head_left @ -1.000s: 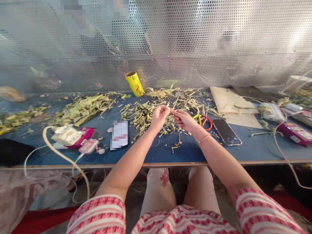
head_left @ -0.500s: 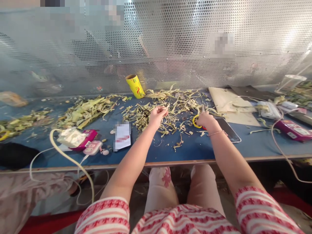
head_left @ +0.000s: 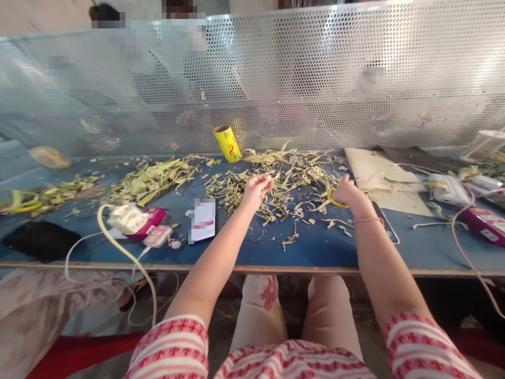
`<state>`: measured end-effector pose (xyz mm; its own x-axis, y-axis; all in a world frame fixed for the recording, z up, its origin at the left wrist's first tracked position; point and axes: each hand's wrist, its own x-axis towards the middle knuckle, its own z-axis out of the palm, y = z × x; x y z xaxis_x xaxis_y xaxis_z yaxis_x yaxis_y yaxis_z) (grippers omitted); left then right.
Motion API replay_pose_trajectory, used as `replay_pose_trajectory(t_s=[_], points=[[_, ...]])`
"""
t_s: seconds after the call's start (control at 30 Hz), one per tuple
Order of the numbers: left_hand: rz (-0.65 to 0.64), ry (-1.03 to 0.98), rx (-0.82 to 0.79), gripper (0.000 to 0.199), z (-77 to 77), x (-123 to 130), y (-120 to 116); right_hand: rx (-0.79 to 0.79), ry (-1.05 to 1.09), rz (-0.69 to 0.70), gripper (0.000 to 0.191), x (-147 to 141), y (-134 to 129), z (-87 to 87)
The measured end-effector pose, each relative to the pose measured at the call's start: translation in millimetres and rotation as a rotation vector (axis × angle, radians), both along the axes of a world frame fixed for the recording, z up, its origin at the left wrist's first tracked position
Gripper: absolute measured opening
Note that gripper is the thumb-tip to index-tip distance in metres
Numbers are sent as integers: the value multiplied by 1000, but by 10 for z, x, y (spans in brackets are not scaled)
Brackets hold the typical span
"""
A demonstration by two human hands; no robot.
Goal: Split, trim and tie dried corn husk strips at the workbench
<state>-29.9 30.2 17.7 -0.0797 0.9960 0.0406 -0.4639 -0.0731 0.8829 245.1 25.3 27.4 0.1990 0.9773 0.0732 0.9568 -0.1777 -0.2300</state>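
Observation:
My left hand [head_left: 257,190] is closed in a pinch above a heap of dried plant strips [head_left: 232,187]. Between its fingertips a small pale plant piece [head_left: 269,179] shows in part. To the right, my right hand [head_left: 347,190] grips a pair of scissors [head_left: 334,200] by the yellow handles. The blades are mostly hard to make out against the strips. Loose cuttings [head_left: 290,239] lie on the blue table [head_left: 311,252] in front of the heap, and a dark tablet [head_left: 386,223] lies partly under my right forearm.
A yellow cardboard tube [head_left: 228,145] stands tilted by the perforated metal screen [head_left: 276,79]. A longer leaf pile [head_left: 153,179] and a phone [head_left: 203,221] lie to the left, near power banks with cables [head_left: 136,221]. Brown card [head_left: 381,173] lies at right. A co-worker's leg [head_left: 51,300] shows at lower left.
My right hand with the scissors has moved right, farther from my left hand. The left hand keeps its pinch over the heap. The camera view has tilted up slightly.

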Motion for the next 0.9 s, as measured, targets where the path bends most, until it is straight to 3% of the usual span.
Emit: replay_pose_trajectory(t_s=[0.07, 0.17, 0.33, 0.53, 0.63, 0.9], points=[[14, 7, -31, 14, 58, 38, -11, 42, 34, -50, 63, 16, -56, 75], [-16, 52, -30, 14, 124, 101, -35, 232, 110, 9, 47, 3, -112, 127], [46, 166, 87, 14, 38, 147, -53, 485, 259, 383, 37, -185, -98, -26], [11, 179, 85, 20, -192, 119, -51, 502, 222, 753, 29, -549, -216, -191], [-20, 173, 108, 19, -241, 72, -72, 488, 143, 789, 33, -639, -308, -187], [-30, 395, 225, 17, -283, -56, -99, 429, 75, 842, 30, -708, -378, -192]])
